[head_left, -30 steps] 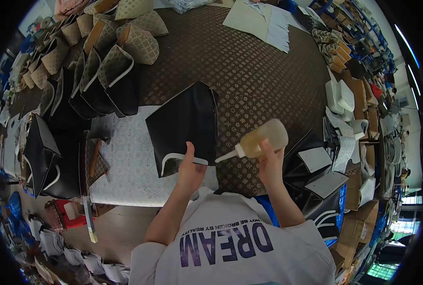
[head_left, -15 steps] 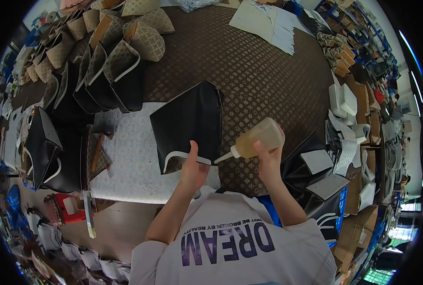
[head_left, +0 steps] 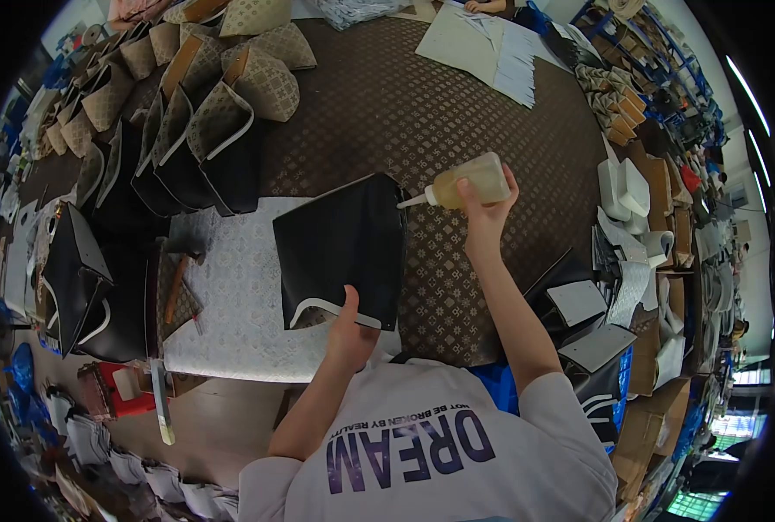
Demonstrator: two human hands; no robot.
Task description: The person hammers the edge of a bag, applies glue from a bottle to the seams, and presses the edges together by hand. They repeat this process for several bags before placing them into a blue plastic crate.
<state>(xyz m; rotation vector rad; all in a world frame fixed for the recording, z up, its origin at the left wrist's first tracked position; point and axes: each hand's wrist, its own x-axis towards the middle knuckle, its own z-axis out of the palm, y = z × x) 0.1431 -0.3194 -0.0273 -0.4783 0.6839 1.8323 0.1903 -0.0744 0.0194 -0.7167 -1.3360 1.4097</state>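
Observation:
A black bag piece [head_left: 340, 248] with a white-edged opening lies over the white patterned sheet [head_left: 231, 287] and the brown patterned table cover [head_left: 457, 287]. My left hand [head_left: 351, 337] grips its near edge, thumb on top and fingers underneath. In my right hand [head_left: 485, 204] is a clear squeeze bottle [head_left: 470, 183] of yellowish liquid, tilted sideways. Its thin white nozzle points left at the piece's upper right edge, touching or very close to it.
Black and patterned bag pieces [head_left: 222, 122] stand at the upper left. Black pieces [head_left: 79, 270] sit at the left beside an orange-handled tool [head_left: 176, 289]. White containers [head_left: 624, 190] and grey-white panels [head_left: 577, 303] are at the right. Another person's hand [head_left: 485, 6] shows at the top.
My right hand has moved the bottle away from me along the piece's right edge, from its near corner to its far end. The piece has shifted slightly toward me. Another person's hand has appeared.

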